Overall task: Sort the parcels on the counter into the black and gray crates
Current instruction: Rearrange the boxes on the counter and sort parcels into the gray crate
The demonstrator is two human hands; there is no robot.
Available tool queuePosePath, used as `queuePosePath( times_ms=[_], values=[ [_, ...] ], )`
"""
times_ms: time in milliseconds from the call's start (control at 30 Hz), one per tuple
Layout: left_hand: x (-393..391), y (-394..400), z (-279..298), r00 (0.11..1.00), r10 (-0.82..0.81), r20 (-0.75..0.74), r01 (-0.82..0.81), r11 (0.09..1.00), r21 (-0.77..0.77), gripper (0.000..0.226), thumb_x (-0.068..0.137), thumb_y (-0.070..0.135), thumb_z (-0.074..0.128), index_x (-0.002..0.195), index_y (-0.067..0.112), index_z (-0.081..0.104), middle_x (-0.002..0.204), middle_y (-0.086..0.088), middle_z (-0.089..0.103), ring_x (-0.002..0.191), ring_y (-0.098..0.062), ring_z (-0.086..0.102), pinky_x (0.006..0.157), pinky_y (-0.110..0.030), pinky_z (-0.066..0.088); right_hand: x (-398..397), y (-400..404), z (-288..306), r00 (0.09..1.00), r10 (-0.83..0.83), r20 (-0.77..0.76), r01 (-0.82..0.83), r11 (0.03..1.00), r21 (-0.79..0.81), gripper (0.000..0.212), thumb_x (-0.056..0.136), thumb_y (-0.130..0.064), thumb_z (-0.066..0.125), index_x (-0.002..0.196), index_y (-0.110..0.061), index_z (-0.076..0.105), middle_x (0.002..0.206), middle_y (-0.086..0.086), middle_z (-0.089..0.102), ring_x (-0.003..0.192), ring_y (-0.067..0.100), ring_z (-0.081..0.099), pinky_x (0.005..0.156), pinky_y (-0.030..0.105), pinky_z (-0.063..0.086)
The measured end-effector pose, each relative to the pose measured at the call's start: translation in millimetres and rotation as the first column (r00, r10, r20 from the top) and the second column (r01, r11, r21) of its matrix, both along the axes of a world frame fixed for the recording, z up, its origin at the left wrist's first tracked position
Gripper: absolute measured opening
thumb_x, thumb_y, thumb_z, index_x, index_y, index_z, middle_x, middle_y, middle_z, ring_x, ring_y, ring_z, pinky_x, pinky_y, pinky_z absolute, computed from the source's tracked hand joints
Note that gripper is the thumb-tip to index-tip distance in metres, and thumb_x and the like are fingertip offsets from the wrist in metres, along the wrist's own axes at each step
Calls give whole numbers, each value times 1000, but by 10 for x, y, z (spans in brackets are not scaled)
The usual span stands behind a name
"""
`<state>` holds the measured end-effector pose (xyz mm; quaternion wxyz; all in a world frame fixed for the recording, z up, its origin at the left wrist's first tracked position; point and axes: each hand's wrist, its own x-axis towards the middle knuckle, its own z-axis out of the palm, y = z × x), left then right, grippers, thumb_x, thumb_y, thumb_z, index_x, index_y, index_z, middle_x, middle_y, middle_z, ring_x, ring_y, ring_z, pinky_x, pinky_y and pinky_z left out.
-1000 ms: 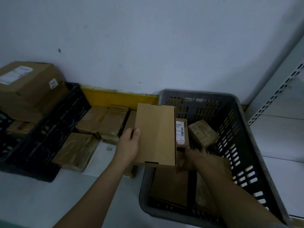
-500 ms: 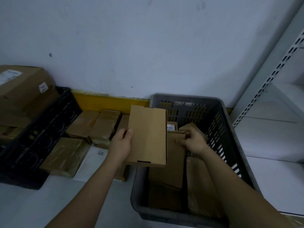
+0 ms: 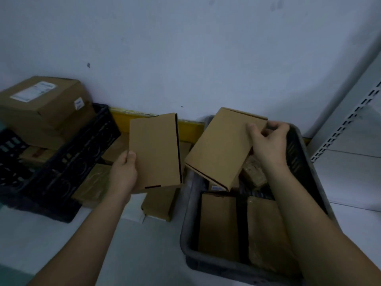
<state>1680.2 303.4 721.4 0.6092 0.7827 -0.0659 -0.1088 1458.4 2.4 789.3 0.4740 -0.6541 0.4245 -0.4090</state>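
My left hand (image 3: pixel 123 174) grips a flat brown cardboard parcel (image 3: pixel 154 151) by its lower left edge, held upright above the counter between the two crates. My right hand (image 3: pixel 268 143) grips a second flat brown parcel (image 3: pixel 220 149) by its upper right corner, tilted above the gray crate (image 3: pixel 189 240). Several brown parcels lie in the gray crate, among them a flat one (image 3: pixel 218 223). The black crate (image 3: pixel 68 162) stands at the left and holds a large labelled box (image 3: pixel 41 106).
Several taped brown parcels (image 3: pixel 92 184) and a small brown box (image 3: pixel 160 203) lie on the counter between the crates, over a white envelope (image 3: pixel 134 211). A yellow strip (image 3: pixel 123 118) runs along the wall. White slotted shelving (image 3: pixel 350 131) stands at the right.
My right hand has lifted a flat parcel up out of the gray crate and tilted it. My left hand still holds its parcel, raised slightly.
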Motion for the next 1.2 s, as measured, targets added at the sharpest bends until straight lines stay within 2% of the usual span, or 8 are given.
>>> queuePosePath(
  times_ms=[167,333,433,567,667,867,1000,1200],
  values=[
    [646,616,-45,994,109,0,-108,983,149,44,112,46,43,149,25,53,139,-7,60,116,-29,58,100,-49,51,428,445,121,993,114,17,-114,993,43,41,80,-46,65,117,-34,50,110,-10,66,98,7,67,75,32,54],
    [1077,1101,-218,997,81,-2,-79,977,198,42,110,41,41,148,28,52,132,-4,59,108,-26,56,81,-41,48,1037,1048,-122,981,182,-68,-183,983,1,34,93,-31,71,121,-28,52,111,-8,66,102,14,67,87,36,54],
    [1276,1420,-380,999,38,-26,-31,974,222,41,112,36,39,150,26,52,133,-5,61,112,-27,58,86,-42,49,1344,1500,-426,965,198,-170,-209,977,-49,25,107,-31,63,128,-30,51,109,-15,64,98,7,64,84,33,49],
    [1564,1760,-615,996,-26,-91,46,972,231,42,115,40,40,155,29,49,138,-6,62,112,-27,60,88,-43,51,1686,2142,-923,946,123,-300,-161,981,-105,15,111,-26,55,124,-32,59,129,-1,61,108,15,61,90,28,47],
    [1694,1945,-829,991,-65,-117,98,946,308,43,115,34,39,156,29,48,142,-9,61,110,-26,58,87,-40,48,1852,2558,-1282,900,138,-413,-169,985,-41,30,110,-17,55,133,-36,61,157,-3,42,126,13,54,98,17,38],
    [1839,1949,-1071,984,-143,-109,175,907,384,44,114,21,36,154,23,52,141,-13,64,110,-29,60,91,-41,51,2122,2963,-1661,786,335,-520,-311,941,137,81,99,-8,67,166,-36,32,174,-13,7,148,21,44,112,36,52],
    [1800,1816,-1190,979,-187,-86,205,862,463,45,115,21,34,157,22,48,142,-14,64,119,-37,62,100,-45,54,2266,3141,-1849,732,346,-587,-333,933,135,78,97,2,64,166,-25,38,179,3,2,158,29,33,120,34,42],
    [1917,1813,-1387,973,-219,-76,224,805,549,65,111,10,40,170,27,21,141,-20,62,112,-37,63,88,-40,51,2425,3235,-2104,693,339,-636,-301,938,172,70,101,7,57,164,-16,39,180,7,-8,162,30,26,125,31,35]
  ],
)
